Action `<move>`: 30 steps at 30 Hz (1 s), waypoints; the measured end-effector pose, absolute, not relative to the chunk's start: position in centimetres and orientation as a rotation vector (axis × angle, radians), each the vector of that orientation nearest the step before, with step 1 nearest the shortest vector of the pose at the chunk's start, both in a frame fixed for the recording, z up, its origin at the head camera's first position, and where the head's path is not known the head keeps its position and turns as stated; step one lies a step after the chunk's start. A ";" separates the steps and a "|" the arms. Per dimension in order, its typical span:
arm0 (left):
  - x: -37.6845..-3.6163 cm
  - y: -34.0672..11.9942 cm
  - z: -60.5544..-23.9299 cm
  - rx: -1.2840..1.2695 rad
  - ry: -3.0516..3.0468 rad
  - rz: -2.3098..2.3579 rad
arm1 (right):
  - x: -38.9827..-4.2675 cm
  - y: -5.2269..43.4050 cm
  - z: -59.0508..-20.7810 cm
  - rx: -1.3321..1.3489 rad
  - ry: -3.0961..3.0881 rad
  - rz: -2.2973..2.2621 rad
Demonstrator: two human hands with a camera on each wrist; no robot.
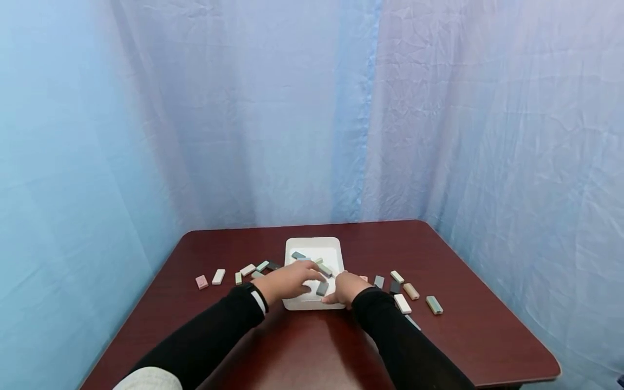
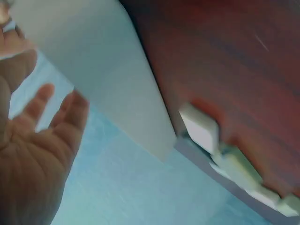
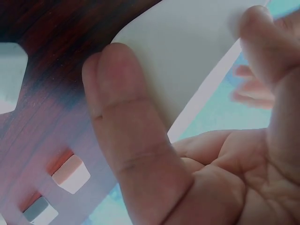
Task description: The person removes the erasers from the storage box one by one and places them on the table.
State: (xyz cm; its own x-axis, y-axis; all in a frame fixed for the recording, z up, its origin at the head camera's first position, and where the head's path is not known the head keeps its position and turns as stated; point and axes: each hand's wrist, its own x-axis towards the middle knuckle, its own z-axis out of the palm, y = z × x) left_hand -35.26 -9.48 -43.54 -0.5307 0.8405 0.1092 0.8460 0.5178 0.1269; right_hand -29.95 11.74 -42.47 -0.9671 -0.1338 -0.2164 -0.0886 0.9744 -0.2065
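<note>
A white tray (image 1: 312, 245) stands in the middle of the dark red table (image 1: 302, 346) and holds several small coloured blocks (image 1: 324, 268). My left hand (image 1: 314, 277) reaches over the tray's front half with its fingers out, close to a grey block (image 1: 322, 288). In the left wrist view the left hand (image 2: 51, 101) shows a bare palm with straight fingers beside the tray wall (image 2: 117, 79). My right hand (image 1: 336, 288) holds the tray's front right corner. In the right wrist view its thumb (image 3: 126, 117) presses the tray's outer wall (image 3: 187, 56) and a finger (image 3: 262, 37) lies over the rim.
Loose blocks lie on both sides of the tray: a pink one (image 1: 201, 281), a white one (image 1: 218, 276) and others (image 1: 247, 269) to the left, several (image 1: 411, 291) to the right. Blue curtains (image 1: 312, 108) close off the table's back and sides.
</note>
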 end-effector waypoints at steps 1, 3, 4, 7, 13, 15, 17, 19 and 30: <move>-35.1 -9.1 -43.7 -1.545 -2.715 -0.219 | -29.9 11.7 -42.3 -0.177 2.893 -0.295; -34.9 -8.4 -44.1 -1.625 -2.732 -0.159 | -29.7 11.8 -42.1 -0.199 2.889 -0.332; -34.9 -8.2 -44.2 -1.662 -2.726 -0.125 | -29.5 11.8 -42.0 -0.204 2.884 -0.350; -35.0 -7.7 -44.5 -1.742 -2.742 -0.116 | -29.2 11.8 -41.9 -0.209 2.867 -0.396; -35.5 -7.3 -44.7 -1.746 -2.797 -0.128 | -29.3 11.9 -41.9 -0.186 2.872 -0.346; -35.5 -7.1 -44.8 -1.722 -2.802 -0.108 | -29.3 11.9 -42.1 -0.187 2.876 -0.329; -35.4 -7.1 -44.9 -1.694 -2.797 -0.084 | -29.3 11.8 -42.2 -0.186 2.875 -0.320; -35.2 -7.0 -45.2 -1.640 -2.790 -0.063 | -29.2 11.7 -42.5 -0.185 2.877 -0.315; -35.6 -7.6 -45.6 -1.283 -2.876 -0.015 | -30.1 11.4 -42.5 -0.164 2.899 -0.267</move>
